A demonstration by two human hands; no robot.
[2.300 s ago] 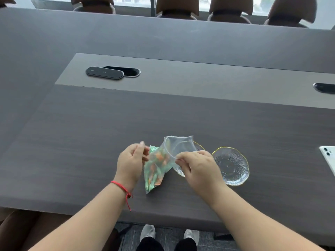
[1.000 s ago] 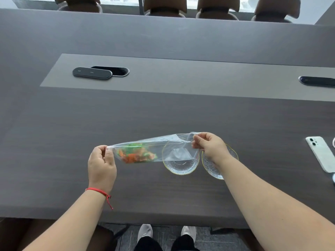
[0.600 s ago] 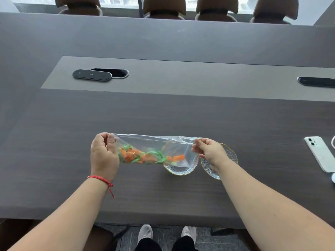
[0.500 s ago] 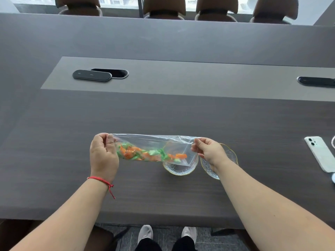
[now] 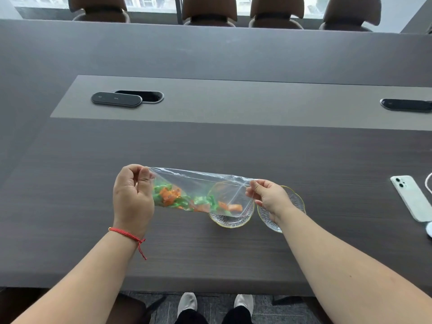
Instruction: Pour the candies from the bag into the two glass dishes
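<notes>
Across the frame spreads a dark grey wood-grain conference table [image 5: 210, 146], with brown chairs [image 5: 209, 10] along the top edge. At lower centre, the left hand [image 5: 133, 197] and right hand [image 5: 268, 198] pinch opposite ends of a clear plastic bag of orange and green candies [image 5: 198, 195], held above two gold-rimmed ribbed glass dishes [image 5: 233, 220].

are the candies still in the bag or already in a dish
Still in the bag: the candies lie along its lower edge, nearest its mouth over the left dish.

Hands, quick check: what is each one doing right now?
Left hand: closed, pinching the bottom end of the candy bag.
Right hand: closed, pinching the bag's open mouth above the left glass dish.
</notes>
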